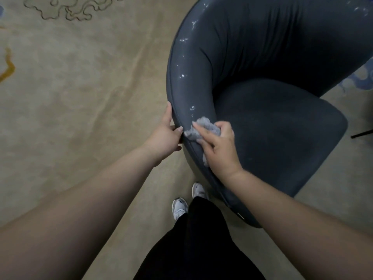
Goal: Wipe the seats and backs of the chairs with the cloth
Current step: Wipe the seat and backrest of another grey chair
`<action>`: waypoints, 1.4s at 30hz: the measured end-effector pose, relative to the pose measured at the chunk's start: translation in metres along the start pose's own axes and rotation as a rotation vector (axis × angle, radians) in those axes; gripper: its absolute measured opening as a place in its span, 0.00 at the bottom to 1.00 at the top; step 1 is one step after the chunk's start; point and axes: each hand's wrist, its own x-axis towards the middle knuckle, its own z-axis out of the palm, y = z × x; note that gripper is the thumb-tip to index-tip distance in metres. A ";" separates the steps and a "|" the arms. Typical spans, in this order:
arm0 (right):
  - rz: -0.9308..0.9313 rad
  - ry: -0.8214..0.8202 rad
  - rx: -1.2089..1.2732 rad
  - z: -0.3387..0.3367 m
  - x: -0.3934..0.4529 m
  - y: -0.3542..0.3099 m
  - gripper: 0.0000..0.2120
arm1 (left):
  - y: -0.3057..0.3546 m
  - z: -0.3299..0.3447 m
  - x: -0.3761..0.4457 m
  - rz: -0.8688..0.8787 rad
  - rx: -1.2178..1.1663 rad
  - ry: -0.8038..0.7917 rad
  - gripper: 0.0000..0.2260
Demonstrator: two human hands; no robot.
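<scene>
The fingers (198, 131) of the right hand (219, 147) are curled round a bunched grey cloth (207, 127), which is pressed against the rounded top edge of the chair back (262, 43) at its near end, beside the seat (278, 126). The cloth is held under and ahead of the fingertips, with a small tail showing below the palm. The left hand (164, 135) is clasped on the outer face of the same edge, thumb on the rim and fingers wrapped behind, just beside the cloth — the two hands nearly touch.

Pale specks and glossy patches are noted along the rim further up the back; whether they are moisture or residue cannot be told. That stretch is judged not yet wiped.

Risks, as judged:
- The cloth is wadded small, so contact is narrow — streaks or missed strips along the curved rim are likely.
- The loose tail may slip from the grip on a long stroke.
- The chair may shift or swivel on the carpet (80, 87) if the bracing hand is released.
- The person's shoes (179, 207) stand close to the chair base; a foot could be caught.
</scene>
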 end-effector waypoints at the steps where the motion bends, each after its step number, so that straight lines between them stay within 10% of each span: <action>1: -0.023 -0.002 -0.018 -0.002 -0.011 0.001 0.19 | 0.000 -0.001 0.002 -0.001 -0.008 0.002 0.33; 42: -0.095 0.020 -0.142 0.026 0.165 -0.025 0.16 | 0.062 -0.062 0.101 -0.029 -0.254 0.030 0.23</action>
